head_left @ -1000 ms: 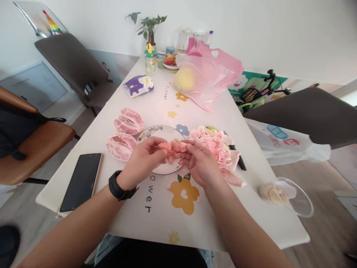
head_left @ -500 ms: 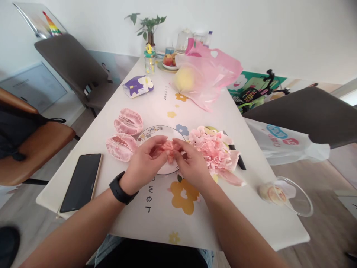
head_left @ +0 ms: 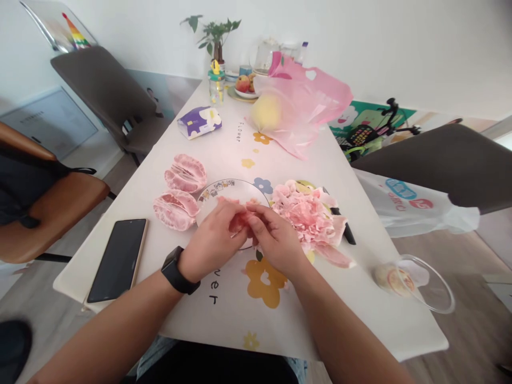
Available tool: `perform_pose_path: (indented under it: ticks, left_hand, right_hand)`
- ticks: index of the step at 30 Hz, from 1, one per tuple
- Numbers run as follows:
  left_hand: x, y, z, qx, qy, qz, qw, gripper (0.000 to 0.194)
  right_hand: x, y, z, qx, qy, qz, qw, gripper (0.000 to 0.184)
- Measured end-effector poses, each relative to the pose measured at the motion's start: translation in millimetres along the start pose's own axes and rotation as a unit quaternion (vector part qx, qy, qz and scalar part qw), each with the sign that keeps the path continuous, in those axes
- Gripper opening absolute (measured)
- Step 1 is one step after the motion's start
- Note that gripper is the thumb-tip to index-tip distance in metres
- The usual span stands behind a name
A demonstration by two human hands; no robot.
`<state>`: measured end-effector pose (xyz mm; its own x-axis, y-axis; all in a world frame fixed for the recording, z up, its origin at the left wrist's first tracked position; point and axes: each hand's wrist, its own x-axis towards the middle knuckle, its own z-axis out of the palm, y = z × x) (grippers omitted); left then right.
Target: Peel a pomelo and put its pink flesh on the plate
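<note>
My left hand (head_left: pixel 212 242) and my right hand (head_left: pixel 276 237) meet over a white plate with a printed rim (head_left: pixel 232 189), both pinching a piece of pink pomelo flesh (head_left: pixel 241 224). The fingers hide most of that piece. A black watch (head_left: pixel 180 271) sits on my left wrist. Left of the plate lie two peeled pomelo segments (head_left: pixel 185 173) (head_left: pixel 176 210). Right of my right hand, a heap of pink pomelo membrane and pulp (head_left: pixel 308 216) lies piled on something partly hidden.
A black phone (head_left: pixel 117 261) lies near the table's left edge. A dark knife handle (head_left: pixel 347 232) pokes out beyond the heap. Farther back are a pink plastic bag (head_left: pixel 308 101) holding a yellow pomelo, a tissue pack (head_left: pixel 199 122) and a fruit dish (head_left: pixel 244 88). Chairs flank the table.
My hands have closed in around the flesh and hide more of it. They sat farther apart a second ago. The view has shifted slightly.
</note>
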<state>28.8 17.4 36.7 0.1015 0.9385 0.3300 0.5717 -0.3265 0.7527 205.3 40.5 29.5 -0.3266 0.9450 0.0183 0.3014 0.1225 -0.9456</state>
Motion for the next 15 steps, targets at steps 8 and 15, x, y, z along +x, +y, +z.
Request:
perform_pose_path:
  ticks: [8,15]
  left_hand:
    - [-1.1,-0.3,2.3,-0.133,-0.016,-0.102,0.986,0.024]
    - [-0.1,3.2,0.9,-0.177,-0.021,-0.150,0.972,0.024]
  right_hand:
    - [-1.4,-7.9,0.9,0.045,0.029,0.003,0.999,0.033]
    - [2.8,-6.5,-1.5,0.161,-0.002,0.048,0.986,0.039]
